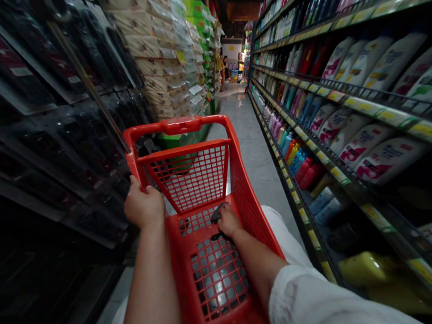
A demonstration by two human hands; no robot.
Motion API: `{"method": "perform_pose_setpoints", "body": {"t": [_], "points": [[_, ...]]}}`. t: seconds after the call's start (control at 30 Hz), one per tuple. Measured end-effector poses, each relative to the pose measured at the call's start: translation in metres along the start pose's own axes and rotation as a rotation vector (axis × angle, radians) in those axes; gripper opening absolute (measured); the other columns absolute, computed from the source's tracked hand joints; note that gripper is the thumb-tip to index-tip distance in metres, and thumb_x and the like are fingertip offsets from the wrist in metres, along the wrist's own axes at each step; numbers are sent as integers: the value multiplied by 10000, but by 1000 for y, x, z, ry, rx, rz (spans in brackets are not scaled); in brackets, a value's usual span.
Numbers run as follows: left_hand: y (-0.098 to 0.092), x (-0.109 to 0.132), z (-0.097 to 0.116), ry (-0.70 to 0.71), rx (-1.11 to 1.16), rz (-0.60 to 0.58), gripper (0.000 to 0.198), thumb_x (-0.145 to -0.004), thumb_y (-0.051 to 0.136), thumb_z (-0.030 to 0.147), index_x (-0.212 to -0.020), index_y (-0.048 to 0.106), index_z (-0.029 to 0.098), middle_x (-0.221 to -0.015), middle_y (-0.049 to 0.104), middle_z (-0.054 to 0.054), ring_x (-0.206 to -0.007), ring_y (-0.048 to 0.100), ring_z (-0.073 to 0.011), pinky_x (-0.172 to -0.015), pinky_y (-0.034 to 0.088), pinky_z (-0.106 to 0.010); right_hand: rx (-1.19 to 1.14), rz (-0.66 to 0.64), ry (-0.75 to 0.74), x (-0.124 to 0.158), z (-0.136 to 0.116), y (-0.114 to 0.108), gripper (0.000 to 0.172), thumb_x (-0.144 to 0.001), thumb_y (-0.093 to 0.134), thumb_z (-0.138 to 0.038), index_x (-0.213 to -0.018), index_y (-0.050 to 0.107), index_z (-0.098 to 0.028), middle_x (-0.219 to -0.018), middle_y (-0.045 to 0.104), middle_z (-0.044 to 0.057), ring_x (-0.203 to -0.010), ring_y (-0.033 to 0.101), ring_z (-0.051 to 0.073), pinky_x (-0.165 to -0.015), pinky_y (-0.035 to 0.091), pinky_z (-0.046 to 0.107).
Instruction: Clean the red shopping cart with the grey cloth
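A red plastic shopping basket (235, 170), with grid walls and floor, fills the middle of the head view. My left hand (144, 203) is closed around its left rim, just below the corner where a metal pole meets it. Down inside the basket, my right hand (229, 222) is closed on a small dark grey object (216, 214), whose kind I cannot make out. A thin black piece (215, 237) shows below those fingers; whether it belongs to the same object is unclear. The fingertips of my right hand are partly hidden.
Shelves of shampoo bottles (382, 160) run along the right. On the left hang dark packaged goods (85, 138), beside stacked tissue packs (153, 51). A tiled aisle (240, 114) leads ahead to a distant person (226, 66). A metal pole (83, 78) slants at the left.
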State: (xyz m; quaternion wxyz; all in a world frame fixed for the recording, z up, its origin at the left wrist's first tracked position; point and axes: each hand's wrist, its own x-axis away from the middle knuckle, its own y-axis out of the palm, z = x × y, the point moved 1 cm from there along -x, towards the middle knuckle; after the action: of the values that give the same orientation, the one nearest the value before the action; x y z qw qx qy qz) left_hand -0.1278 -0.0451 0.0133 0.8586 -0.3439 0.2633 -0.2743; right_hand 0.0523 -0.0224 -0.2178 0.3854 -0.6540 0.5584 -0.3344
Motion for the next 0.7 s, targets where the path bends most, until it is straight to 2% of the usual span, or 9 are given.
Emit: {"method": "perform_pose_setpoints", "body": {"t": [0.07, 0.13, 0.23, 0.33, 0.4, 0.47, 0.53, 0.63, 0.7], "points": [[-1, 0, 0, -1, -17, 4, 592, -854, 522, 208, -1443, 479, 172, -1212, 682, -176, -1102, 651, -358, -950, 501, -476, -12, -72, -104, -2, 1, 1, 347, -791, 510, -96, -1067, 702, -182, -1296, 600, 74, -1250, 493, 208, -1133, 311, 347], [-1, 1, 0, 3, -22, 9, 595, -855, 523, 215, -1446, 475, 170, -1204, 688, -171, -1091, 656, -347, -948, 502, -459, -9, -114, -157, -1, 2, 1, 348, -820, 505, -103, -1068, 715, -227, -1320, 607, 31, -1354, 403, 212, -1181, 226, 400], [-3, 2, 0, 1, -25, -1, 592, -862, 520, 226, -1451, 469, 182, -1191, 697, -156, -1076, 665, -324, -939, 507, -424, 40, -131, -173, 7, 5, 1, 361, -899, 518, -312, -1233, 646, -269, -1460, 501, 30, -1457, 233, 268, -1178, 170, 522], [-3, 3, -1, -3, -16, -16, 578, -871, 513, 229, -1446, 475, 188, -1172, 706, -149, -1063, 672, -309, -917, 512, -396, 102, -169, -266, 17, 9, 0, 678, -802, 625, -547, -1387, 523, -220, -1539, 382, 101, -1472, 155, 334, -1173, 146, 550], [-2, 3, -3, 0, 1, -11, 581, -874, 514, 228, -1451, 467, 188, -1177, 705, -144, -1064, 673, -300, -917, 509, -380, 118, -177, -299, 20, 10, 1, 670, -819, 617, -494, -1405, 504, -190, -1539, 370, 121, -1469, 162, 326, -1180, 147, 512], [-1, 3, -4, -4, 15, -8, 578, -875, 512, 220, -1451, 466, 192, -1190, 702, -135, -1071, 671, -291, -927, 503, -371, 126, -139, -241, 18, 9, 3, 534, -867, 555, -349, -1378, 535, -198, -1537, 367, 111, -1465, 181, 303, -1174, 173, 477], [-1, 3, -4, -15, 21, -14, 572, -877, 508, 212, -1448, 472, 198, -1194, 701, -129, -1076, 670, -290, -931, 501, -371, 135, -69, -101, 13, 3, 6, 483, -860, 533, -252, -1340, 569, -200, -1539, 354, 118, -1455, 202, 310, -1150, 217, 465], [0, 3, -4, -34, 4, -22, 569, -881, 502, 212, -1449, 469, 198, -1165, 713, -132, -1052, 678, -293, -912, 506, -378, 141, 18, 145, 2, -18, 15, 414, -865, 526, -234, -1264, 621, -176, -1494, 398, 167, -1422, 261, 351, -1101, 278, 481], [0, 2, -4, -36, -10, -17, 568, -882, 504, 219, -1449, 470, 198, -1143, 721, -133, -1032, 684, -294, -899, 509, -379, 141, 33, 215, -4, -39, 24, 389, -875, 521, -249, -1234, 635, -152, -1456, 435, 199, -1405, 289, 365, -1091, 280, 503]]}}
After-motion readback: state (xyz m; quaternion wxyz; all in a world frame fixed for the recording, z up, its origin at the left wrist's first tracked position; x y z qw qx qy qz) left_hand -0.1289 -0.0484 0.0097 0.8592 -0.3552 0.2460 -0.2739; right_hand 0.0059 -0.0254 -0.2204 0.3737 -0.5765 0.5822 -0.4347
